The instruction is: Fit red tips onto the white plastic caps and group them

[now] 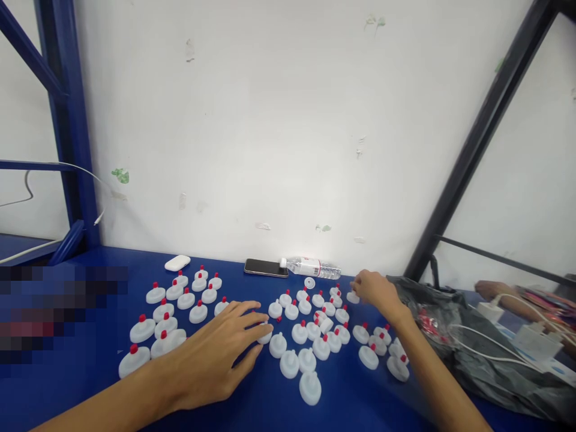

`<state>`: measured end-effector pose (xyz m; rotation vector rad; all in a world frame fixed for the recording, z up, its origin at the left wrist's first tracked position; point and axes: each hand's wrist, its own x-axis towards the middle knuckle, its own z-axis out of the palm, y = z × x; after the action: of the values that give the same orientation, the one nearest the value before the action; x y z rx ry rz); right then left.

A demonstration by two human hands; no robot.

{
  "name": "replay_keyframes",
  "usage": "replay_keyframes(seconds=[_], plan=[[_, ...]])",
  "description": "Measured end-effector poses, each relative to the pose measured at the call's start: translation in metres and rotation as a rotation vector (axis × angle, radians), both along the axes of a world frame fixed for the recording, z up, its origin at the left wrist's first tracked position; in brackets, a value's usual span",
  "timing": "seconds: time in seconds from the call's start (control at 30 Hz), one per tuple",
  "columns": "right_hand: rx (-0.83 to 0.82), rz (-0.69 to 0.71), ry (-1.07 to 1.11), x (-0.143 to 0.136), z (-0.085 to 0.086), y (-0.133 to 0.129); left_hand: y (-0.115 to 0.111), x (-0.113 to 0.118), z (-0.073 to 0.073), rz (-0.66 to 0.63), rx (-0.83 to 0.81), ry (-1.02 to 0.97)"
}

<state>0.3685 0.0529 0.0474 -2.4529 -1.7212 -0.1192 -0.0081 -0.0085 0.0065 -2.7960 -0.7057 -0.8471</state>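
Observation:
Many white, round nozzle caps stand on the blue table (342, 396), most with a small red tip. My left hand (220, 351) reaches over the middle with its fingers spread, the fingertips at a white cap (265, 333) and the thumb apart from it. Farther back on the right, my right hand (374, 291) has its fingers curled down on another white cap (353, 297), partly hidden by them. Between the hands are red-tipped caps (299, 332) and, nearer me, several without red tips, such as a bare cap (310, 389).
Along the wall lie a white case (177, 263), a phone (265, 268) and a water bottle (315, 267). Red-tipped caps (142, 329) stand in a left group. At right, a dark plastic bag (477, 366) holds red pieces (432, 324), near chargers and another person's arm (499, 291).

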Motion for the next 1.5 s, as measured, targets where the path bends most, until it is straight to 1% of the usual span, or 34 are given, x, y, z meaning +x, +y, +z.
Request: replay_keyframes(seconds=[0.1,0.17,0.2,0.27,0.37,0.43,0.47,0.53,0.57,0.63,0.7,0.8,0.97,1.07,1.2,1.27,1.33,1.43,1.5], plan=[[0.016,-0.003,-0.001,-0.001,0.0,-0.001,0.0,0.001,0.002,-0.008,-0.019,-0.004],[0.093,0.023,-0.004,-0.007,0.003,-0.003,0.0,0.002,0.003,-0.002,-0.038,-0.013],[0.14,0.061,0.001,-0.013,0.006,-0.005,0.0,0.002,0.004,0.007,-0.047,-0.016],[0.225,0.211,0.035,-0.031,0.009,-0.01,0.001,0.002,0.004,0.028,-0.051,-0.024],[0.285,0.576,0.12,-0.067,0.007,-0.019,0.003,0.002,0.005,0.06,-0.047,-0.029],[0.269,0.793,0.158,-0.09,-0.002,-0.024,0.005,0.001,0.005,0.084,-0.059,-0.022],[0.249,0.877,0.172,-0.099,-0.008,-0.026,0.006,0.0,0.005,0.092,-0.067,-0.017],[0.214,0.993,0.196,-0.112,-0.02,-0.027,0.007,0.0,0.005,0.103,-0.078,-0.009],[0.206,1.026,0.208,-0.115,-0.025,-0.026,0.007,0.0,0.005,0.106,-0.08,-0.007],[0.211,1.045,0.233,-0.118,-0.033,-0.025,0.007,0.0,0.005,0.109,-0.096,-0.011],[0.232,1.029,0.255,-0.117,-0.035,-0.024,0.007,0.001,0.006,0.107,-0.113,-0.018],[0.245,1.024,0.287,-0.117,-0.033,-0.027,0.007,0.001,0.006,0.098,-0.11,-0.025],[0.185,1.1,0.332,-0.121,-0.029,-0.032,0.006,0.002,0.006,0.098,-0.134,-0.043],[0.169,1.109,0.382,-0.121,-0.026,-0.032,0.006,0.002,0.006,0.098,-0.131,-0.057],[0.177,1.087,0.522,-0.122,-0.014,-0.041,0.007,0.001,0.001,0.147,-0.045,-0.105],[0.141,1.108,0.593,-0.125,-0.006,-0.05,0.01,0.0,-0.005,0.193,0.016,-0.143],[0.091,1.147,0.638,-0.129,0.0,-0.057,0.014,0.0,-0.011,0.203,0.065,-0.197],[0.069,1.177,0.645,-0.132,0.002,-0.061,0.021,-0.001,-0.017,0.157,0.102,-0.243],[0.118,1.14,0.604,-0.131,-0.002,-0.058,0.024,-0.001,-0.019,0.147,0.127,-0.255]])
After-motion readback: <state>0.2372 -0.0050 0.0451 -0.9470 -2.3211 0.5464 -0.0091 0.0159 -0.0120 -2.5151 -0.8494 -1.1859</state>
